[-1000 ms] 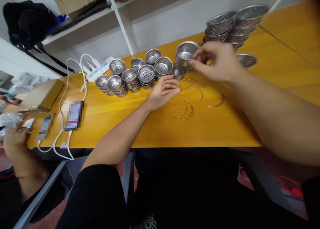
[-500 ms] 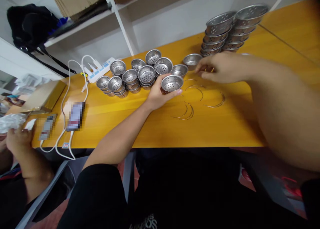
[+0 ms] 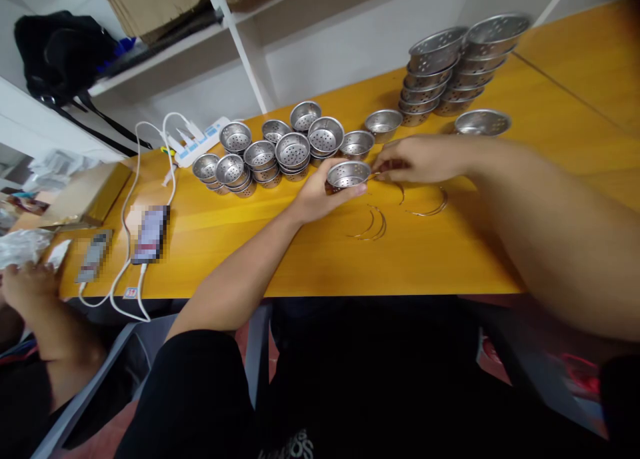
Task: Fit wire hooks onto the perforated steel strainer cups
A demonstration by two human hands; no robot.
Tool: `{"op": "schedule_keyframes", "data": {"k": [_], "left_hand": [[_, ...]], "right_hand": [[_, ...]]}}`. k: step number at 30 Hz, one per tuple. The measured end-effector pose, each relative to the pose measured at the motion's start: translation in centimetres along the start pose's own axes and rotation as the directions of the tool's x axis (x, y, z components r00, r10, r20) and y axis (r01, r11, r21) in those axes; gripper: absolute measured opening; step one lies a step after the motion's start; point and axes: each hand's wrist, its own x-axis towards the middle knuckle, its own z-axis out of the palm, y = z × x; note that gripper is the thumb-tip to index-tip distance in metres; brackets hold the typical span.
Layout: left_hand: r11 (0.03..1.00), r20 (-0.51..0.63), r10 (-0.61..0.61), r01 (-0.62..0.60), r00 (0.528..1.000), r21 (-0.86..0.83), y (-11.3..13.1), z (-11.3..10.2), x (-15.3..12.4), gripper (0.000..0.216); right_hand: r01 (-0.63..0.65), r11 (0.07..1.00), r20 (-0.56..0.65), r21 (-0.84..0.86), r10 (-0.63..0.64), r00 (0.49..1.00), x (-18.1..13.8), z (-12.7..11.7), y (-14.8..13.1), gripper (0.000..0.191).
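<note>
Left fingers (image 3: pixel 350 194) grip a perforated cup (image 3: pixel 349 175) beside stacked cups (image 3: pixel 293 151); right fingers (image 3: pixel 393 159), grasp unclear, are near curved wires (image 3: pixel 385 224).

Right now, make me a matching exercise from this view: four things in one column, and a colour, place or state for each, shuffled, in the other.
Column one
1. Left hand
2. Power strip
3. Black bag
4. Curved wires

Column two
A. In the upper left corner of the view
B. Lying thin and loose on the table
C. Holding a perforated metal cup
D. White and blue

Right pairs: 1-C, 2-D, 3-A, 4-B.
</note>
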Motion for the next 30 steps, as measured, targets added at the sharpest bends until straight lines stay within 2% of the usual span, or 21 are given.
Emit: {"op": "schedule_keyframes", "data": {"k": [5,9,12,16,20,24,30], "left_hand": [[0.999,0.118,0.023,-0.018,0.993,-0.047,0.8,-0.2,-0.1,0.099],[0.995,0.087,-0.003,0.011,0.996,-0.094,1.2,-0.1,-0.2,0.097],[0.992,0.041,0.004,0.002,0.999,-0.125,0.9,0.0,-0.1,0.096],[0.997,-0.058,0.049,-0.052,0.997,-0.061,0.4,0.0,0.2,0.099],[0.998,-0.051,0.015,-0.018,0.999,-0.062,0.3,-0.2,0.4,0.102],[0.998,-0.033,0.014,-0.016,0.999,-0.053,0.5,-0.3,0.2,0.102],[0.999,0.001,0.026,-0.026,1.0,-0.035,0.5,-0.3,0.1,0.1]], "right_hand": [[-0.026,0.994,0.108,0.102,0.015,0.994,-1.2,-0.5,-0.8,0.049],[-0.072,0.991,0.148,0.111,0.055,0.987,-1.7,-0.7,-2.6,0.052],[-0.082,0.996,0.142,0.027,0.078,0.987,-1.5,-0.3,-4.3,0.058],[-0.07,0.989,0.107,-0.129,0.084,0.991,-0.9,0.7,-6.0,0.045],[-0.048,0.995,0.088,-0.087,0.056,0.995,-0.4,1.3,-5.7,0.025],[-0.011,0.998,0.076,-0.064,0.016,0.997,-0.7,0.8,-4.5,0.012],[-0.117,0.983,0.076,-0.139,0.128,0.989,-1.0,-0.3,-3.4,0.015]]}}
